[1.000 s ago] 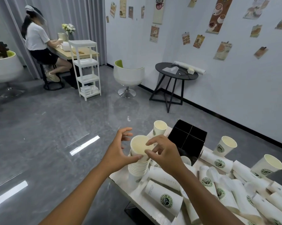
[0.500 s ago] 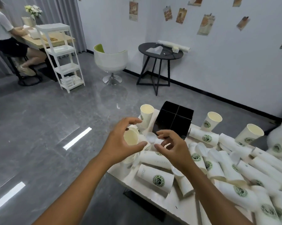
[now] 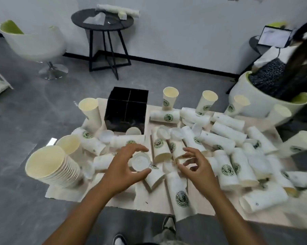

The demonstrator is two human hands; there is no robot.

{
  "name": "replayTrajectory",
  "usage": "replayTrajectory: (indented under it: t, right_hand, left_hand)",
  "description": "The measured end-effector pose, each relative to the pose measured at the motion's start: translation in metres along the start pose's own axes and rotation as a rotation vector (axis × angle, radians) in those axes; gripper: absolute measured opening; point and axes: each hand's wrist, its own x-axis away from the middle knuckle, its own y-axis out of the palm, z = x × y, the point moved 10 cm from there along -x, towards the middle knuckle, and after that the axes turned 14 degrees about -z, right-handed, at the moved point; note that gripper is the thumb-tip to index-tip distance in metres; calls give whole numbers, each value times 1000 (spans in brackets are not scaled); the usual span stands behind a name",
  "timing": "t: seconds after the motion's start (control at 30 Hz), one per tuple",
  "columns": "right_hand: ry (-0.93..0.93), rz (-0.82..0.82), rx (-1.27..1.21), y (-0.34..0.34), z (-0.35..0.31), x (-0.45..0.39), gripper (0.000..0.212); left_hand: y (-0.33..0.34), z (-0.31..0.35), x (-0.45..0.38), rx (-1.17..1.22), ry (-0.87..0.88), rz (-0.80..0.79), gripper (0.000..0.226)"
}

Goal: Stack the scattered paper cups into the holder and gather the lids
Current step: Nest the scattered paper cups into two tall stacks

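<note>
Many white paper cups with green logos lie scattered on the cream table (image 3: 113,198); one lies at the front (image 3: 180,195). A tall nested stack of cups (image 3: 48,165) leans at the table's left end. The black four-compartment holder (image 3: 126,110) stands at the back left. My left hand (image 3: 121,172) curls its fingers and thumb around a white lid (image 3: 140,161) in the middle of the pile. My right hand (image 3: 196,167) hovers just right of it, fingers bent loosely over the lying cups, holding nothing. More lids (image 3: 105,137) lie near the holder.
Several cups stand upright along the back edge (image 3: 169,98). A white tub chair (image 3: 265,101) with a dark bag touches the table's right corner. A black round side table (image 3: 103,20) and another white chair (image 3: 34,43) stand on the grey floor behind.
My view has swung right and down over the table. My left hand let go of the cup stack, which now rests at the left end, and moved right onto a lid. My right hand moved right too.
</note>
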Motion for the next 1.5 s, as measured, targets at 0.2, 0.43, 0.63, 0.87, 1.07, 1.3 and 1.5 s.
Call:
replayTrajectory:
  t: [0.2,0.43,0.63,0.87,1.07,1.3,1.5]
  right_hand:
    - [110,105,-56,-64,63,28,62]
    - [174,175,-35,-109,108,40,62]
    - [264,242,43,-141,154,22,57]
    - [330,227,67,-142,178,-6,46]
    - [249,273,-34,-153,153,-2,40]
    - [-8,165,-31,-161,66,12,37]
    - [-63,2,-33,-120,35,18,33]
  left_hand:
    - [63,10,-47,2,-17,-118,60]
    - [126,20,-92,26,-43,-212,64]
    - [156,23,-107,34,-98,-208,64]
    - [168,25,-103,20,-132,-147,62]
    - [163,38,-106,-20,-119,-126,63]
    - [169,62,-129,-41,-47,-143,81]
    - [168,66,-126,47,-52,-105,93]
